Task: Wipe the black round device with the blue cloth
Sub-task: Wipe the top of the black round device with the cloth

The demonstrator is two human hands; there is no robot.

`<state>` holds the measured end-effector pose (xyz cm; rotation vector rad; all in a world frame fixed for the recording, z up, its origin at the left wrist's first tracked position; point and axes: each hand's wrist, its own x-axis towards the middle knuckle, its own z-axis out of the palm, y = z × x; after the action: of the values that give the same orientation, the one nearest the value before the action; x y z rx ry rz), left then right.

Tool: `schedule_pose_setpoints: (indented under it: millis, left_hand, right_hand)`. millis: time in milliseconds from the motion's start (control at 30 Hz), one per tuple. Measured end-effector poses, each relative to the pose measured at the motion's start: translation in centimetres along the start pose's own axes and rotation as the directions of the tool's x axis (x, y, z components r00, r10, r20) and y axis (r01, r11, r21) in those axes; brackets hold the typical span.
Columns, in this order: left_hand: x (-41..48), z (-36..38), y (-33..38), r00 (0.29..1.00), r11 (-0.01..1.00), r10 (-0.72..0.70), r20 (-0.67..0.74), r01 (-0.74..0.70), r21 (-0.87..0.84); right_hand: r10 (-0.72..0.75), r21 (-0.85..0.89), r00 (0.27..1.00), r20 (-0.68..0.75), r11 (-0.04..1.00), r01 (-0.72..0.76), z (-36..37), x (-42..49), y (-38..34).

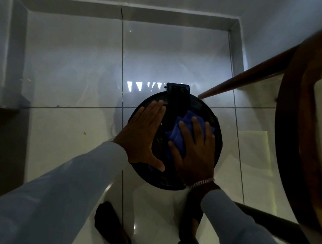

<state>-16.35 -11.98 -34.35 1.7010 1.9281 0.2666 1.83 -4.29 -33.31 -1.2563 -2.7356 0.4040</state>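
Note:
The black round device [216, 147] lies on the glossy tiled floor, with a black square block [178, 92] at its far edge. My left hand [142, 136] rests flat on the left half of its top, fingers straight and together, holding nothing. My right hand [194, 153] presses the crumpled blue cloth [177, 134] onto the right half of the top, fingers spread over it. Most of the device's surface is hidden under both hands. A metal bracelet sits on my right wrist.
A wooden round-rimmed table [295, 133] stands at the right, one leg [247, 76] reaching down beside the device. White walls enclose a floor recess [75, 70] behind. My dark footwear [109, 225] shows below. A small orange speck [84, 133] lies on the tiles to the left.

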Motion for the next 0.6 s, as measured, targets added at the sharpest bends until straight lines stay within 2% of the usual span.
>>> schedule_pose_setpoints:
  millis: [67, 133, 200, 333, 367, 433, 500, 533, 600]
  left_hand:
    - [-0.1, 0.1, 0.0, 1.0, 1.0, 0.005, -0.006, -0.005, 0.004]
    - [-0.1, 0.0, 0.0, 1.0, 1.0, 0.005, -0.013, -0.005, -0.013]
    - [0.0, 0.0, 0.0, 1.0, 1.0, 0.001, -0.023, -0.001, -0.012]
    - [-0.2, 0.0, 0.1, 1.0, 1.0, -0.003, -0.02, 0.003, 0.003]
    - [-0.3, -0.2, 0.2, 1.0, 1.0, -0.003, -0.006, 0.003, 0.001]
    - [-0.5, -0.9, 0.3, 1.0, 1.0, 0.012, 0.026, -0.011, -0.028]
    - [-1.2, -1.9, 0.4, 0.998, 0.995, 0.006, 0.058, -0.001, -0.099]
    - [-1.8, -2.2, 0.6, 0.999, 0.987, -0.021, 0.049, 0.029, -0.156]
    - [-3.4, -2.4, 2.0, 0.986, 0.94, -0.139, -0.091, 0.102, -0.327]
  right_hand:
    - [0.122, 0.017, 0.993, 0.003, 0.992, -0.122, -0.3, -2.1, 1.0]
    - [0.317, 0.127, 0.947, -0.055, 0.943, -0.308, -0.3, -3.8, 0.6]
    - [0.426, 0.193, 0.904, -0.037, 0.891, -0.412, -0.2, -5.0, -1.4]
    - [0.358, 0.181, 0.929, 0.091, 0.912, -0.369, -0.3, -5.5, -5.8]
    - [0.328, 0.22, 0.936, 0.131, 0.911, -0.35, -0.7, -5.4, -6.3]
    - [0.259, 0.425, 0.948, 0.187, 0.848, -0.316, -1.9, -4.8, -6.3]
    - [0.19, 0.607, 0.97, 0.149, 0.757, -0.241, -3.7, -3.3, -5.1]
    - [0.175, 0.632, 0.98, 0.096, 0.749, -0.196, -4.4, -2.2, -4.0]
    - [0.198, 0.595, 0.98, 0.018, 0.785, -0.17, -4.9, 0.6, -1.3]
